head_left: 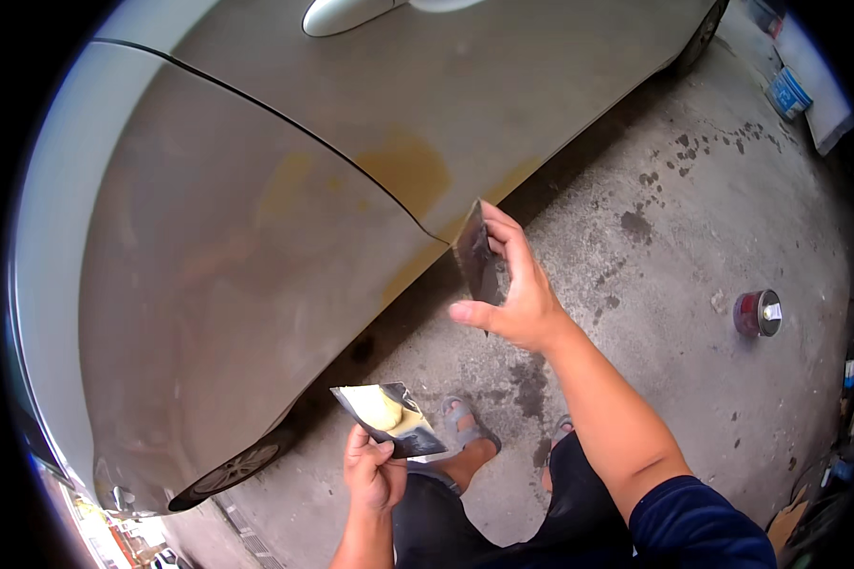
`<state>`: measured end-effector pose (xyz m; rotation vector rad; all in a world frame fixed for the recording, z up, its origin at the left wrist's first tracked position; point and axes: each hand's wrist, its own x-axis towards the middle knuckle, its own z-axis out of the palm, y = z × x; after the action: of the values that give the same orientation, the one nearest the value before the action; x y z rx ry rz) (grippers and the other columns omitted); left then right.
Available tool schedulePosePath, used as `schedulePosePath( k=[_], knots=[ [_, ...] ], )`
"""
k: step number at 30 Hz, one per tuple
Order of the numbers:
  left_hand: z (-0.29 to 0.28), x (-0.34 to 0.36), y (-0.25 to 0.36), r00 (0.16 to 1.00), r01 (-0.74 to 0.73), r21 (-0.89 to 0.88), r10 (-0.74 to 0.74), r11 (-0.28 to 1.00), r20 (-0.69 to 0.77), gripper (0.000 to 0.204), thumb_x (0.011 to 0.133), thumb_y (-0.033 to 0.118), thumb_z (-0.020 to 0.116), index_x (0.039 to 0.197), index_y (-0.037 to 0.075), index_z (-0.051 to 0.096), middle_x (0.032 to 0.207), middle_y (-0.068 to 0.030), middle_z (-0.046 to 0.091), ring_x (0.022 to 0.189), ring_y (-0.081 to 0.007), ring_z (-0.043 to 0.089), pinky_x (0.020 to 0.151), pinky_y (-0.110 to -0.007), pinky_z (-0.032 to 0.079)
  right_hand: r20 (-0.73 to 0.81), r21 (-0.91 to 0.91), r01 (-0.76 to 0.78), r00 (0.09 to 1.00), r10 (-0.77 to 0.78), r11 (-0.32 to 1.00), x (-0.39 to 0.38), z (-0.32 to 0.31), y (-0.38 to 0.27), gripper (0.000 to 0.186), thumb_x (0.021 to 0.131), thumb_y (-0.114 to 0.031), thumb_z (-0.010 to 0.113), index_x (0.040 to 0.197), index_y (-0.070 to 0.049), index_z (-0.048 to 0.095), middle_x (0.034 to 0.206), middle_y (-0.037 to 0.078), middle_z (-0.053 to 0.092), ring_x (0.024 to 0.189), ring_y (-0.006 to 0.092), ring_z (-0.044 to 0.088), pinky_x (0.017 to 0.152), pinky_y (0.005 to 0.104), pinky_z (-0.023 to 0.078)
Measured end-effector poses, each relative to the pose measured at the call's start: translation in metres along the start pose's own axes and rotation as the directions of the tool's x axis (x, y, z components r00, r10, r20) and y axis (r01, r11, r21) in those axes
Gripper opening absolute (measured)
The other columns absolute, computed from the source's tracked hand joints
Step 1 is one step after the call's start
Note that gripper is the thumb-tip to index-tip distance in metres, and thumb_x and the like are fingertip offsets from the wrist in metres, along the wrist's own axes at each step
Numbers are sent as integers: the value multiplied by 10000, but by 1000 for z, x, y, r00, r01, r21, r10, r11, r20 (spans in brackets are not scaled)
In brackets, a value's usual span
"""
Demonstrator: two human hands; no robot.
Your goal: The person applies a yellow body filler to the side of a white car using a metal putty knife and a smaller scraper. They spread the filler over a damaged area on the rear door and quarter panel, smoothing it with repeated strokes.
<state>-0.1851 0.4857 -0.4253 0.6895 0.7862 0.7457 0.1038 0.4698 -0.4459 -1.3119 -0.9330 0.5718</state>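
Observation:
My left hand (374, 476) is closed on the lower edge of a dark flat spreader plate (419, 443), thumb on top. A thick lump of pale yellow putty (374, 408) lies on that plate. My right hand (529, 305) grips a second dark flat spreader (474, 254), held on edge between thumb and fingers. This spreader is close to the bottom of the car's door seam; whether it touches cannot be told. Yellow-brown filler patches (408, 173) mark the dull grey-brown car door (503, 81) and the rear panel (209, 247) along the seam.
A dark red tin (757, 314) with a pale label on its lid stands on the stained concrete floor (635, 398) to the right. Further back is a blue and white bucket (788, 93). A car wheel (233, 471) shows at lower left, and my sandalled feet (470, 431) are below.

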Motion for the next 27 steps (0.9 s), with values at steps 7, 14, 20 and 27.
schedulePosePath(
  k=[7,14,20,27],
  knots=[
    [-62,49,-54,986,-166,14,166,986,13,489,760,-49,484,1245,8,495,1224,-139,584,1146,-288,574,1000,-468,467,93,-465,576,787,-610,672,60,57,63,917,670,-474,797,1294,37,359,1511,318,143,1408,484,144,1124,565,188],
    [-70,52,-65,963,-268,-40,269,963,15,464,761,-52,474,1220,9,504,1223,-149,584,1143,-290,572,1003,-459,463,92,-486,614,744,-662,622,54,68,86,896,639,-435,821,1261,37,384,1487,332,208,1396,486,191,1110,587,203],
    [-63,54,-63,938,-333,-79,339,940,68,469,780,-55,454,1241,14,500,1244,-143,578,1163,-272,562,1029,-440,440,179,-503,614,763,-621,608,40,54,84,877,652,-391,828,1272,46,389,1461,295,275,1357,455,292,1077,555,297],
    [-40,69,-67,941,-306,-188,326,933,91,492,793,-53,449,1279,17,476,1257,-142,569,1181,-276,554,1036,-451,434,-43,-434,136,984,-172,890,17,-4,59,929,711,-391,798,1376,78,349,1299,213,407,1209,344,457,1004,410,409]
  ],
)
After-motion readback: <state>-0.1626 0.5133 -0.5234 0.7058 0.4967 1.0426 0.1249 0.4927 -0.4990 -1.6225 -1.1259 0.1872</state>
